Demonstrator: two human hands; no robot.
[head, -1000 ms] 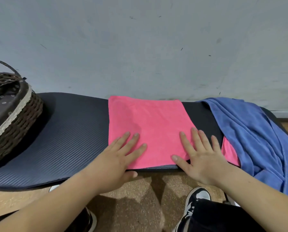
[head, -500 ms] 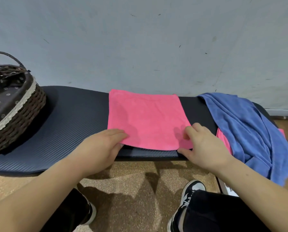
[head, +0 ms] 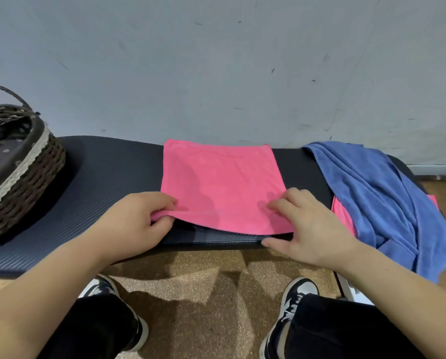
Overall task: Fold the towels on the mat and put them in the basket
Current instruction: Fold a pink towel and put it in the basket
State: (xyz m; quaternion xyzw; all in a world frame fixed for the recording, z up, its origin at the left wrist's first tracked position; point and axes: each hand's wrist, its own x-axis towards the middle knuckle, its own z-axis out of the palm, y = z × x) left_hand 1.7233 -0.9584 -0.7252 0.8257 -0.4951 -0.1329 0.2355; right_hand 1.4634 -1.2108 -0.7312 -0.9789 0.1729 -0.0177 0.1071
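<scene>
While I watch the head view, the left hand (head: 136, 224) pinches the near left corner of the flat pink cloth towel (head: 222, 182), raised just off the dark ribbed foam mat (head: 108, 182). The right hand (head: 312, 229) lays bent fingers on the near right corner, thumb along the mat's edge; whether it pinches, I cannot tell. I count 2 pink towels, the second pink towel (head: 342, 216) partly under 1 crumpled blue cloth towel (head: 377, 193), and 1 brown wicker basket (head: 30, 177) far left.
</scene>
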